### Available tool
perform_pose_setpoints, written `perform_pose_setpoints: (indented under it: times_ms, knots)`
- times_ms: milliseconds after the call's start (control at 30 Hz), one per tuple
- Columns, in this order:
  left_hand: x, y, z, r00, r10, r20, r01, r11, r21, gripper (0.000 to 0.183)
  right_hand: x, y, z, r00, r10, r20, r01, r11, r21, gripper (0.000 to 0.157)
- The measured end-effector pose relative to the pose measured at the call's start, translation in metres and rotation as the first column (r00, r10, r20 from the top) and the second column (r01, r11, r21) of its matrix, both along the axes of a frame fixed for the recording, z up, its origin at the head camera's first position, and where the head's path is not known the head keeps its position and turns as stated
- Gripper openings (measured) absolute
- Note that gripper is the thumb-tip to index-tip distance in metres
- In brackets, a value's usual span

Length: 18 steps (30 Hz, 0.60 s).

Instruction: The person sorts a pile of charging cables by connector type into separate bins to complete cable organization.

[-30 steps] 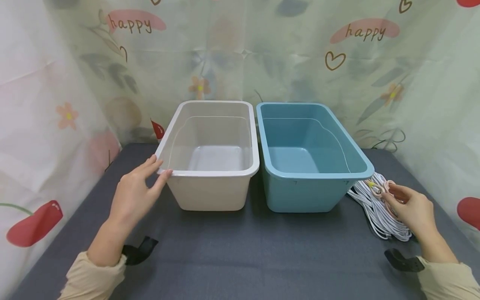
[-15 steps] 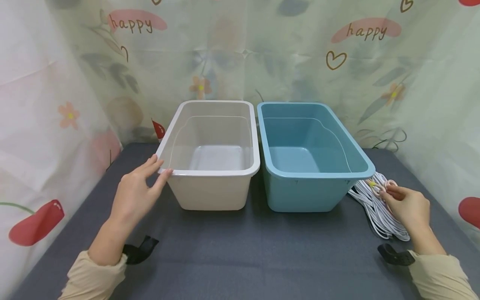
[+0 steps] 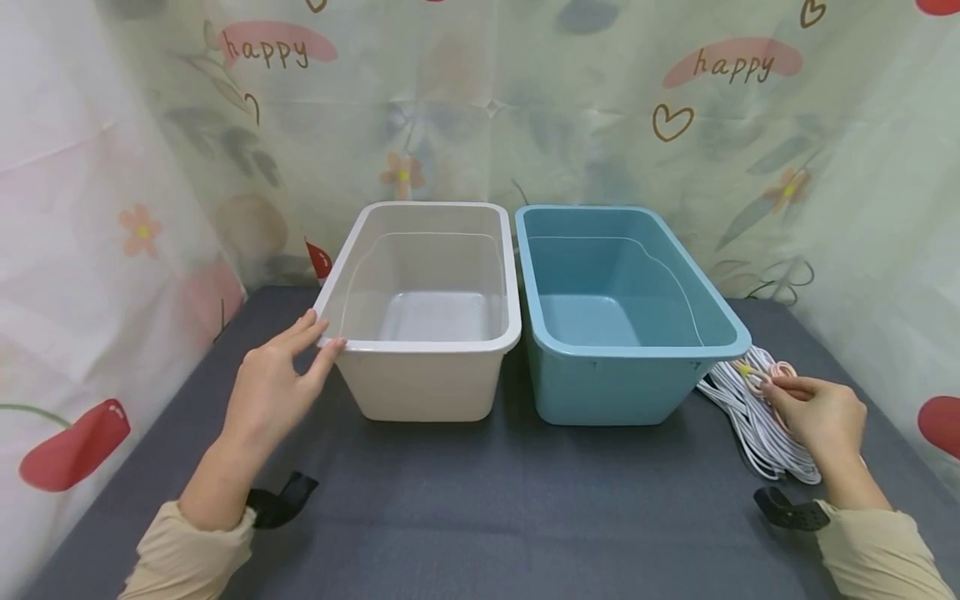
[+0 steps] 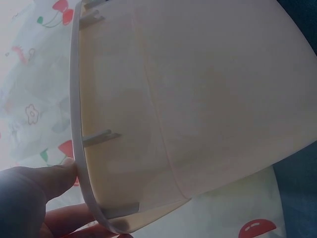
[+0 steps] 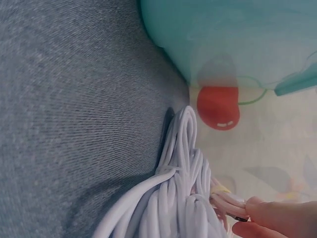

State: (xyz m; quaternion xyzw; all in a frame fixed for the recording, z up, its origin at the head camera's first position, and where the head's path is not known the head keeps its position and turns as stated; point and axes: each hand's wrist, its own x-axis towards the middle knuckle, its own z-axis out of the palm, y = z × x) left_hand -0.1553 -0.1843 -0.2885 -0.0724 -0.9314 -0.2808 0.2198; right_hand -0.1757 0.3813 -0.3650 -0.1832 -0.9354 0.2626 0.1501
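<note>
My left hand (image 3: 281, 379) holds the near left corner of a beige plastic bin (image 3: 420, 383), its thumb at the front rim and its fingers at the side. In the left wrist view, the thumb and fingers meet that bin's rim (image 4: 77, 99) at the corner. At the far right, my right hand (image 3: 821, 417) pinches a pale pink cable (image 3: 753, 379) with a yellow tie between thumb and fingertips. Beneath lies a coiled bundle of white cables (image 5: 171, 203) on the dark cloth. The right wrist view shows a small black piece by the pinched cable.
A blue plastic bin (image 3: 607, 387) stands right beside the beige one, close to the cables. No contents show in either bin. Dark grey cloth (image 3: 495, 508) covers the table, and printed curtains (image 3: 480, 100) rise behind and at both sides.
The right hand has shifted slightly left over the cable bundle. The left hand keeps its place at the beige bin's corner.
</note>
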Motion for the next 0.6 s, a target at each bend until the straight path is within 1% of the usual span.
perform_pose_setpoints:
  times_ms: [167,367,467,600]
  knots:
    - [0.000,0.000,0.000,1.000,0.002,0.010,-0.002,1.000,0.004,0.046,0.001,-0.003,0.005,0.998,-0.054,0.015,0.054,0.999,-0.001,0.042]
    - [0.000,0.000,0.000,1.000,0.003,0.005,-0.003,1.000,0.006,0.046,0.000,-0.004,0.007,0.990,-0.137,-0.027,0.136,0.990,-0.034,0.034]
    - [0.000,0.000,0.000,1.000,0.006,0.005,-0.006,1.000,0.005,0.046,-0.002,0.004,0.003,0.987,-0.153,-0.055,0.150,0.987,-0.055,0.035]
    - [0.000,0.000,0.000,1.000,0.005,0.003,-0.005,1.000,0.006,0.046,-0.012,0.024,-0.014,0.981,-0.171,-0.087,0.163,0.982,-0.091,0.039]
